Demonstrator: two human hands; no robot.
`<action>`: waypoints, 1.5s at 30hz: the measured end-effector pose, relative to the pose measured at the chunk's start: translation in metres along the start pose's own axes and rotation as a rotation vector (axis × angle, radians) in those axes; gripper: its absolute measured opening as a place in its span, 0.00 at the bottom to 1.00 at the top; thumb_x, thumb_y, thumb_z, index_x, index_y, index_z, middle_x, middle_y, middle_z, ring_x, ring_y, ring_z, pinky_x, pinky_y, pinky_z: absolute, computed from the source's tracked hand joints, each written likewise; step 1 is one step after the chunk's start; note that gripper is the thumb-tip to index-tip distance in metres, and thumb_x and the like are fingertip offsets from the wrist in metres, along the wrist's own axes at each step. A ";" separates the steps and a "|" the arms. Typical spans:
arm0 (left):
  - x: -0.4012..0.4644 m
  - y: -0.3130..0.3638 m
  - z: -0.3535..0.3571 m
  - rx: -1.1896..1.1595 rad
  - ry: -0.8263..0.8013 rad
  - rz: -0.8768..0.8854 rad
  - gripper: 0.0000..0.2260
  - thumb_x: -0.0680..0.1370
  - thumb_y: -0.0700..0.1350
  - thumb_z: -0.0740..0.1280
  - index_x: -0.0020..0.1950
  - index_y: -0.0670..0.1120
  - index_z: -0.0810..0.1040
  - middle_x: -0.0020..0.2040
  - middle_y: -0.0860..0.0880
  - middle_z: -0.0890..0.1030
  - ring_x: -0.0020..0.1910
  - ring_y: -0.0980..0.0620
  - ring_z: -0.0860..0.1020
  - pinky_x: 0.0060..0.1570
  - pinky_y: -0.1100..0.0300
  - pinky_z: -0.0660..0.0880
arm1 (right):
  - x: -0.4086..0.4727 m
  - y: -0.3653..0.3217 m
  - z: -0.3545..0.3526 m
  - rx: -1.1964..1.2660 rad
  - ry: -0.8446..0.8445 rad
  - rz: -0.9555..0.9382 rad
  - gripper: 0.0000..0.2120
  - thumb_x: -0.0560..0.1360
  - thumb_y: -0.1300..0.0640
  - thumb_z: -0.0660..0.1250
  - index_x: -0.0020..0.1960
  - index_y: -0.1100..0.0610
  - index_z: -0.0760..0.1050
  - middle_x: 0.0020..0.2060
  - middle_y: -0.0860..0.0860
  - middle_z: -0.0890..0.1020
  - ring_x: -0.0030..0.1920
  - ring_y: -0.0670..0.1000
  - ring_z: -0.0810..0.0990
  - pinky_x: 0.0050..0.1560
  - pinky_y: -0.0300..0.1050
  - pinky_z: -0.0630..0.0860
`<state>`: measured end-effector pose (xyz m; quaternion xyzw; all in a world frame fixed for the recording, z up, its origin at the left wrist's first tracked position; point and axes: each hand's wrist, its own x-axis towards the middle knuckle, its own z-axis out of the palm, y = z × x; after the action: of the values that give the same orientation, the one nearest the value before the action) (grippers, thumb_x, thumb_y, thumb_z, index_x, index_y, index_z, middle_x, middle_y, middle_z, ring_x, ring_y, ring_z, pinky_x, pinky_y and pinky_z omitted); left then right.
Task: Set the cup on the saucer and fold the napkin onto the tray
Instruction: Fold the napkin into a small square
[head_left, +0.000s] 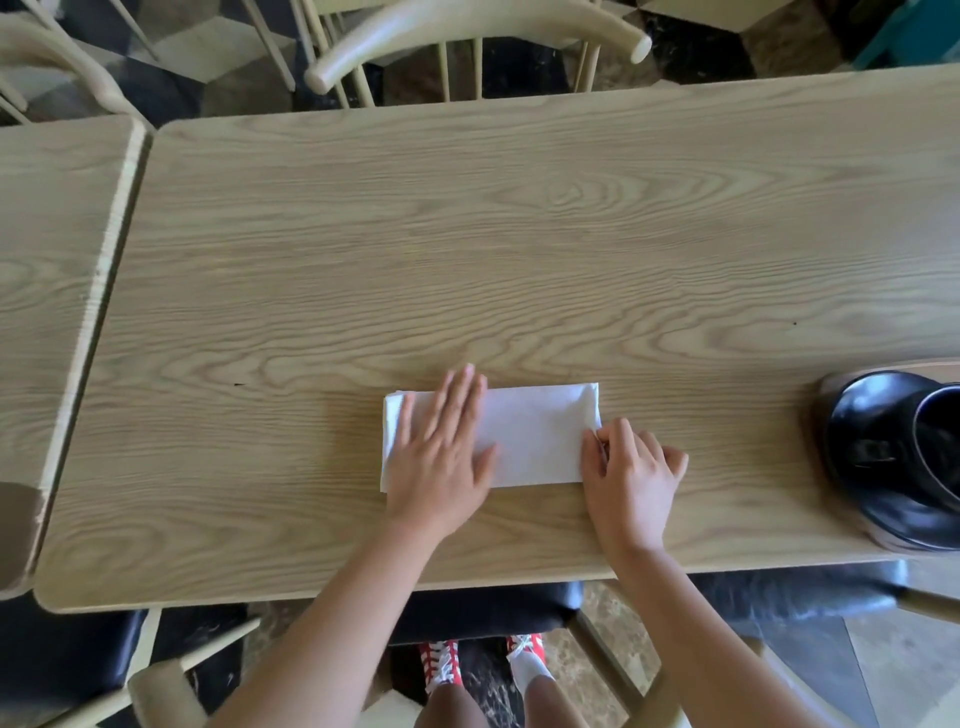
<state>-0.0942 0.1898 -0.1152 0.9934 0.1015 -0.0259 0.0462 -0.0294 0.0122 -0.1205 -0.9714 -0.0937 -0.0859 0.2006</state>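
A white napkin (535, 436), folded into a long rectangle, lies flat on the wooden table (467, 249) near its front edge. My left hand (441, 457) rests flat on the napkin's left half, fingers spread. My right hand (631, 473) pinches the napkin's right edge with curled fingers. At the far right a black cup (935, 447) stands on a black saucer (862, 441), and both sit on a brown wooden tray (826, 379), cut off by the frame edge.
A second table (52, 291) abuts on the left with a narrow gap. Pale wooden chairs (467, 47) stand behind the table, and black-seated chairs (67, 660) are at the front.
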 end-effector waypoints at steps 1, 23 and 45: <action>-0.003 -0.011 -0.001 0.012 0.004 -0.023 0.29 0.77 0.56 0.50 0.75 0.44 0.55 0.76 0.48 0.57 0.74 0.51 0.57 0.71 0.45 0.52 | 0.000 0.000 0.000 0.001 0.000 -0.002 0.11 0.72 0.59 0.64 0.32 0.57 0.67 0.22 0.49 0.72 0.28 0.55 0.71 0.40 0.44 0.52; -0.007 -0.030 -0.004 0.006 0.015 -0.079 0.28 0.77 0.53 0.49 0.74 0.40 0.56 0.76 0.44 0.58 0.74 0.49 0.56 0.69 0.44 0.57 | -0.004 -0.066 0.019 -0.070 -0.378 -0.396 0.27 0.76 0.50 0.51 0.73 0.59 0.59 0.73 0.53 0.63 0.73 0.51 0.59 0.71 0.54 0.50; -0.042 0.024 -0.020 -0.055 0.080 0.070 0.29 0.76 0.56 0.55 0.73 0.43 0.61 0.72 0.44 0.66 0.69 0.44 0.67 0.68 0.43 0.55 | 0.007 0.006 -0.018 -0.303 -0.283 -0.289 0.27 0.74 0.47 0.52 0.68 0.61 0.67 0.71 0.56 0.67 0.74 0.52 0.53 0.68 0.65 0.46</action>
<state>-0.1291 0.1598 -0.0911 0.9949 0.0693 0.0185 0.0703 -0.0240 0.0010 -0.1052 -0.9693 -0.2447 0.0102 0.0232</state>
